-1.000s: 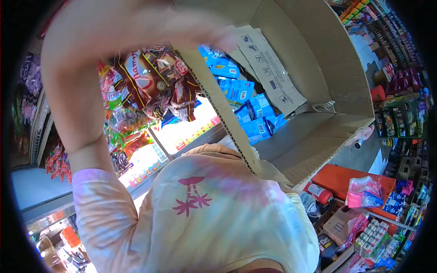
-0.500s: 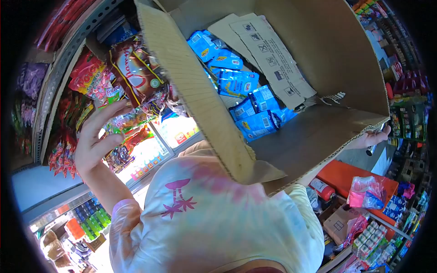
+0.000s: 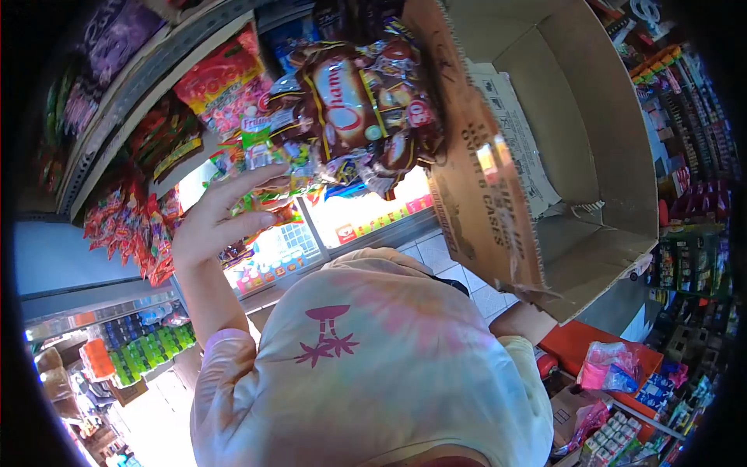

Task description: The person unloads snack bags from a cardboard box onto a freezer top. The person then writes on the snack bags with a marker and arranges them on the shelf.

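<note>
My left hand is raised at the left, its thumb and fingers apart, beside small green candy packs. It holds nothing that I can make out. Just above and right hangs a big brown Chamy bag. An open cardboard box tilts at the right, its printed side flap facing the candy. My right arm runs beneath this box, and a small part of my right hand shows at its far right edge, holding it. Inside lies a loose printed cardboard piece; the flap hides the blue packs.
A metal shelf carries pink and red candy bags at the upper left. Lit display panels stand behind the brown bag. A red-orange surface with a pink plastic bag lies lower right, near stocked shelves.
My left hand came down from over the box flap to the candy, then shifted slightly right with the view. The flap has swung, showing its printed face and covering the blue packs.
</note>
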### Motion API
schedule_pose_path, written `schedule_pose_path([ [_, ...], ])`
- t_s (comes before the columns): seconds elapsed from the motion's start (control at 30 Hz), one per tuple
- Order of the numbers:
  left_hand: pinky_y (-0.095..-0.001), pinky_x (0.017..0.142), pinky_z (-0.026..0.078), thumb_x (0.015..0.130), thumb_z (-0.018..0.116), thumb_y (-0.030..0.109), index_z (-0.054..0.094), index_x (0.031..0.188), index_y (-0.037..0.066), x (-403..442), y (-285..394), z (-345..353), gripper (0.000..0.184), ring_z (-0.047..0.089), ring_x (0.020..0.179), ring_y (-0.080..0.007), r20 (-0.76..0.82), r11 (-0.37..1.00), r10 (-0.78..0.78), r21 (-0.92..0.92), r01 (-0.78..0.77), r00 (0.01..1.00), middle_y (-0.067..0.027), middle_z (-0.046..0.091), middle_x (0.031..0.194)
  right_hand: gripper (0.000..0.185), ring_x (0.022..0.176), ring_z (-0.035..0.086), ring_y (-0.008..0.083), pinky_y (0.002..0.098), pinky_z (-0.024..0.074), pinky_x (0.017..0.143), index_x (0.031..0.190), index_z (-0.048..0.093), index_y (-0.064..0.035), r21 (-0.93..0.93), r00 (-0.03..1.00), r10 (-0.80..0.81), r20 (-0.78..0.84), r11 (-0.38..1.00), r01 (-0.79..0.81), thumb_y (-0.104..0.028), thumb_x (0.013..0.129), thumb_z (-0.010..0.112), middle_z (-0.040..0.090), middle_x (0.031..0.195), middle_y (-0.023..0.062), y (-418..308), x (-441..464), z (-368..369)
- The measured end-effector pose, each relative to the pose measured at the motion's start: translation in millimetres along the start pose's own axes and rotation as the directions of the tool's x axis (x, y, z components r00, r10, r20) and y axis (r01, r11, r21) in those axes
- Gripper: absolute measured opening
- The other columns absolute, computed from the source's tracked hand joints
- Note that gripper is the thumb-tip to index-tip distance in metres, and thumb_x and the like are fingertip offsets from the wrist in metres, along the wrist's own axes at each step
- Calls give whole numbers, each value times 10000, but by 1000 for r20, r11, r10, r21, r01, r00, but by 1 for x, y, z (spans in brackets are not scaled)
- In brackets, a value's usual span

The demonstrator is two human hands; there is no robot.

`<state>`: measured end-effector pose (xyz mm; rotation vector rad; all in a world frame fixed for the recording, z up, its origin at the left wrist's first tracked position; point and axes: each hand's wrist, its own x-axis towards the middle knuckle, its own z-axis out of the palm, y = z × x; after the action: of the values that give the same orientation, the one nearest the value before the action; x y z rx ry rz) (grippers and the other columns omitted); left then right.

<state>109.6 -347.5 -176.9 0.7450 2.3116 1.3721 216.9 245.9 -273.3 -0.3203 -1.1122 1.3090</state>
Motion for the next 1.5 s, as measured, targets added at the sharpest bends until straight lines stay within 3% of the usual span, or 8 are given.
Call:
schedule_pose_path([
  [0.27, -327, 963, 385, 789, 647, 138, 433, 1288, -38, -91, -40, -32, 570, 522, 1146, -235, -188, 984, -174, -59, 166, 967, -169, 553, 1211, 266, 832, 514, 253, 380, 406, 724, 865, 489, -2, 43, 926, -168, 339, 986, 163, -267, 848, 469, 537, 904, 143, -51, 7, -87],
  [0.3, -326, 962, 387, 792, 640, 130, 431, 1288, -39, -99, -46, -37, 564, 522, 1145, -232, -169, 984, -171, -88, 158, 971, -165, 555, 1208, 324, 723, 498, 253, 380, 393, 639, 808, 513, -17, -7, 830, -350, -435, 923, 386, -337, 850, 477, 546, 810, 137, -111, -36, 4],
  [0.47, -317, 922, 425, 785, 636, 57, 458, 1279, -13, -123, -57, -49, 530, 548, 1102, -200, -156, 992, -110, -76, 99, 982, -136, 568, 1197, 549, 698, 511, 216, 420, 425, 662, 805, 561, -96, 320, 790, -511, -339, 727, 608, -633, 829, 448, 539, 675, 80, -222, -127, 84],
  [0.6, -306, 869, 459, 785, 651, 44, 507, 1236, 10, -134, -84, -39, 475, 581, 1049, -198, -132, 982, -55, -185, 30, 990, -112, 610, 1137, 568, 854, 601, 296, 456, 494, 761, 850, 630, -45, 696, 774, -301, 557, 678, -237, -594, 829, 487, 618, 911, 180, -199, -209, 131],
  [0.67, -310, 870, 459, 790, 667, 72, 520, 1218, 13, -135, -79, -30, 456, 585, 1049, -204, -73, 990, -22, -141, 11, 997, -103, 617, 1132, 321, 864, 583, 279, 335, 500, 728, 827, 610, 3, -34, 688, -171, 705, 961, 273, -301, 855, 510, 602, 932, 178, -173, -265, 159],
  [0.77, -349, 930, 425, 833, 639, 196, 518, 1228, 16, -145, -97, -11, 451, 549, 1112, -241, 42, 994, 48, -97, -44, 998, -128, 584, 1189, 257, 789, 586, 144, 284, 471, 687, 986, 622, 25, -492, 130, 492, 861, 870, -38, -72, 749, 618, 632, 884, 92, -131, -341, 184],
  [0.87, -354, 950, 407, 850, 611, 231, 518, 1229, 9, -163, -108, -4, 449, 525, 1143, -259, 64, 993, -44, -109, 51, 997, -148, 565, 1215, 259, 759, 635, 304, 391, 488, 623, 1068, 580, -44, -213, -214, 294, 932, 918, 335, -111, 819, 601, 633, 783, 156, -63, -402, 172],
  [1.5, -351, 989, 373, 869, 573, 235, 528, 1222, 15, -192, -149, 17, 418, 498, 1174, -255, 85, 958, -267, -88, 274, 960, -154, 550, 1233, 289, 818, 599, 285, 422, 458, 800, 1071, 567, -41, -578, -59, 649, 758, 711, 401, -68, 784, 582, 606, 897, 135, -11, -453, 164],
])
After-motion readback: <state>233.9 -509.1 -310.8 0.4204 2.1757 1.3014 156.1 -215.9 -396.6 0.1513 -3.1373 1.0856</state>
